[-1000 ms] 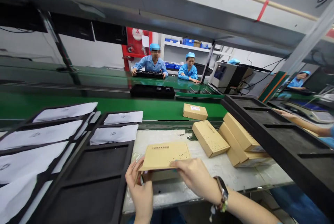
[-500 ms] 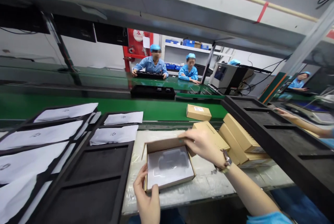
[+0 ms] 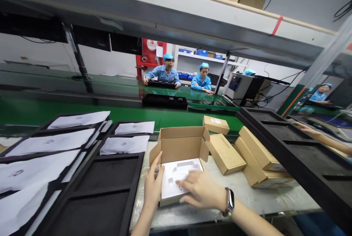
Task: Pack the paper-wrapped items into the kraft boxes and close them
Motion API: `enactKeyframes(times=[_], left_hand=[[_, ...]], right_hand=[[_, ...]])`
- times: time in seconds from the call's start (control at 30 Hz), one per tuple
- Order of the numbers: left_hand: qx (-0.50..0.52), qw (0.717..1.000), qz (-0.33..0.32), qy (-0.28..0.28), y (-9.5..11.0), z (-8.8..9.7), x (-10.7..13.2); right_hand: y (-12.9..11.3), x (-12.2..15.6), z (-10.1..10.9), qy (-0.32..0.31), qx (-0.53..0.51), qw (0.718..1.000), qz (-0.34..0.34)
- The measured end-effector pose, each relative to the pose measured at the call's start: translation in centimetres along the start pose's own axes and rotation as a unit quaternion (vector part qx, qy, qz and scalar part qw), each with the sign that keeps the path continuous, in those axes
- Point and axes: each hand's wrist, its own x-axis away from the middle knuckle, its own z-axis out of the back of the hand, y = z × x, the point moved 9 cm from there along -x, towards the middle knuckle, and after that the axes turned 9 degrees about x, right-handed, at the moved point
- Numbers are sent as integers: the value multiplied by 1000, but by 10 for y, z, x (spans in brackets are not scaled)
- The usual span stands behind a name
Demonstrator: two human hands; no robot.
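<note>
At lower centre, the open box (image 3: 181, 148) is clamped by fingers of the left hand (image 3: 152, 184); over its white insert (image 3: 171, 191) the right hand (image 3: 205, 191) is held, fingers apart.

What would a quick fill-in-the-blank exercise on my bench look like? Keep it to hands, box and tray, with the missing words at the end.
1. The left hand is at the ____ side of the open box.
2. The right hand is at the insert inside that box, whose colour is ____.
3. The watch is on the ____ wrist.
4. The black tray nearest the box's left side bears ____ white packets.

Missing words: left; white; right; two.
</note>
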Motion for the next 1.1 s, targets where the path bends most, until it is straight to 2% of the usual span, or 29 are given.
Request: enactKeyframes(times=[0.1,0.2,0.27,0.3,0.37,0.47,0.57,0.63,0.7,0.77,0.83,0.87,0.93,1.0,1.03,1.1], left_hand=[[112,993,-4,33,-4,-5,-3],[202,979,4,25,-6,-10,-3],[234,972,22,22,-10,-10,-3],[241,970,26,22,-11,-10,-2],[257,966,24,17,-13,-10,-1],[296,955,23,-4,-17,-13,0],[311,950,22,-5,-21,-14,1],[320,947,28,-1,-24,-14,1],[330,943,38,2,-26,-14,1],[334,942,43,5,-27,-14,1],[335,941,42,6,-26,-15,1],[335,941,42,7,-25,-15,2],[335,941,40,4,-23,-16,2],[324,946,33,-1,-21,-15,3],[316,948,28,-1,-21,-15,3],[304,952,23,-2,-21,-13,3]], right_hand=[[7,21,-25,6,-139,988,-64],[16,28,-22,49,-248,962,-99],[26,29,-17,75,-332,932,-123],[35,31,-12,107,-378,909,-141],[63,44,-2,208,-448,849,-187],[109,82,11,375,-454,768,-252],[134,110,21,453,-436,730,-267],[137,116,30,475,-435,721,-255],[130,112,39,477,-441,725,-229],[118,99,48,457,-448,742,-198],[100,79,53,410,-453,775,-161],[88,67,53,368,-445,804,-140],[62,44,43,251,-404,874,-99],[40,30,21,136,-348,925,-74],[33,27,11,101,-326,937,-71],[27,26,-6,73,-310,945,-75]])
